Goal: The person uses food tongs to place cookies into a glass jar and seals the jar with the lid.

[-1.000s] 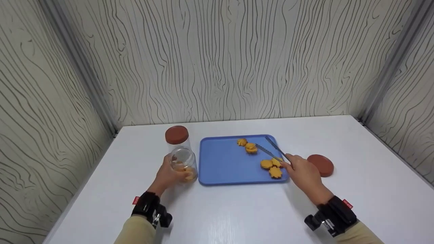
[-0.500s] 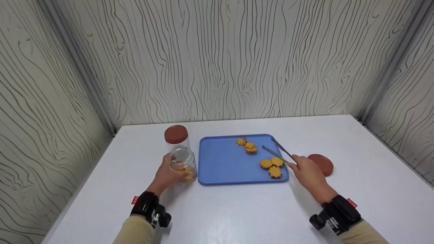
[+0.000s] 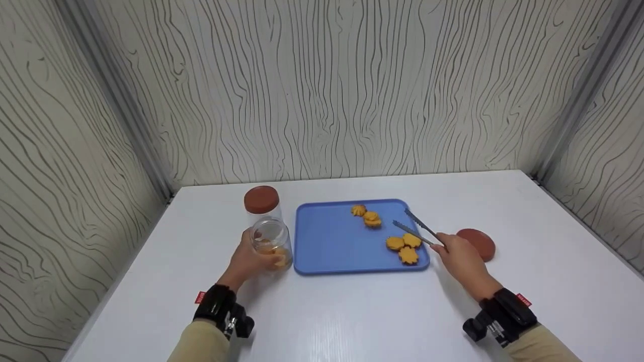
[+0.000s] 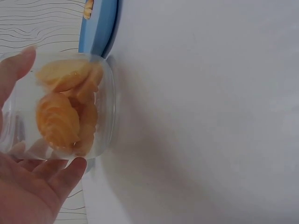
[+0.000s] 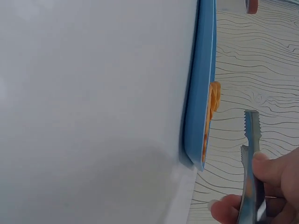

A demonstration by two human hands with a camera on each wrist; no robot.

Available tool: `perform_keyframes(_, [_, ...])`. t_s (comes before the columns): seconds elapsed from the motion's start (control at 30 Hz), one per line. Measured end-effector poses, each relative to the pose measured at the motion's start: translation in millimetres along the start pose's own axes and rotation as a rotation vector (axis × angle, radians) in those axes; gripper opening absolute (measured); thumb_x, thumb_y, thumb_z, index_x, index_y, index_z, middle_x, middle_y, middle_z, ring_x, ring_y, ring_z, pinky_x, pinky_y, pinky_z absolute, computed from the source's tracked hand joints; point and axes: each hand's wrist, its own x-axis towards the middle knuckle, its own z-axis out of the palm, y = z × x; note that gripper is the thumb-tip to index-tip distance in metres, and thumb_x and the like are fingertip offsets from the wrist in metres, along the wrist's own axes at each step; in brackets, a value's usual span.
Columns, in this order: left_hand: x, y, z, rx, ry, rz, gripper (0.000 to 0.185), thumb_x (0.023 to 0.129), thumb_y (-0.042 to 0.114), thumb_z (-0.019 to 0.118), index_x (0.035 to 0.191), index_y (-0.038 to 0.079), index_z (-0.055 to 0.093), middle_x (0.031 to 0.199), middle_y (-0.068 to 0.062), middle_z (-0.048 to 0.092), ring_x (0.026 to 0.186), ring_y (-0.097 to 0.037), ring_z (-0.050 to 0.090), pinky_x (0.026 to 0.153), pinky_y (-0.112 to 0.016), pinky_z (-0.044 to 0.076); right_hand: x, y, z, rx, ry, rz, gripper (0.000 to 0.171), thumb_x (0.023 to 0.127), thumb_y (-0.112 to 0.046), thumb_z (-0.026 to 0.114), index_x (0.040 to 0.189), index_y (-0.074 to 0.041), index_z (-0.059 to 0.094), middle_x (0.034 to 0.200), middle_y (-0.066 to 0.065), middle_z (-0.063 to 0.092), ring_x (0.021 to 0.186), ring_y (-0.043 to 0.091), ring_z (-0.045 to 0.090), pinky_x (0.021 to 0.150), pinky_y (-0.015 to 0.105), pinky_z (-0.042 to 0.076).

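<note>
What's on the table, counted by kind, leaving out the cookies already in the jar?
Cookies on the tray: 6
Jars: 2
Loose lids: 1
Trays: 1
Tongs: 1
Total: 11

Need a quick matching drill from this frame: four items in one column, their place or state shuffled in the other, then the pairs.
Items:
1. tongs
2. open jar
3. loose lid
4. tray

Place or state:
A. lies on the table right of the tray
B. held by the left hand, biscuits inside
C. blue, with loose biscuits on it
D. held by the right hand, tips over the tray

Pairs: 1-D, 2-B, 3-A, 4-C
</note>
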Motion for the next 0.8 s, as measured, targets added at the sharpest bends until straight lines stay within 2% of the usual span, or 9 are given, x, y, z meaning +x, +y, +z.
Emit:
perform_keyframes(0.2, [-1.3,1.2,-0.3,-0.010,0.000,-0.012,0.099,0.067,0.020,0.089,0.141,-0.006,0.029,0.137,-0.025,0.045,0.124,-0.036,0.044,0.105,-0.050,0.034,2.9,6.7,3.5,-0.008,0.000,-0.001,0.029,0.091,-0.001,0.064,0.113,0.017,0.059,0.099,0.030,0.064,0.092,0.042,0.062,0.078,0.053,0.050])
perform_keyframes(0.5, [-1.0,-0.2,0.2,-0.012,0.003,0.003,0.096,0.068,0.016,0.088,0.140,-0.007,0.030,0.137,-0.025,0.045,0.123,-0.035,0.046,0.104,-0.049,0.036,7.4,18.8,6.9,0.014,-0.011,-0.002,0.020,0.090,0.000,0.064,0.104,0.013,0.061,0.089,0.024,0.065,0.085,0.037,0.062,0.076,0.053,0.051])
perform_keyframes(0.8, [-2.0,1.1,0.8,-0.014,0.012,0.008,0.096,0.067,0.015,0.088,0.140,-0.008,0.030,0.135,-0.026,0.047,0.121,-0.036,0.046,0.103,-0.049,0.036,15.5,22.0,7.2,0.001,-0.087,0.052,0.026,0.093,-0.003,0.061,0.110,0.016,0.060,0.100,0.030,0.064,0.096,0.044,0.061,0.083,0.056,0.049])
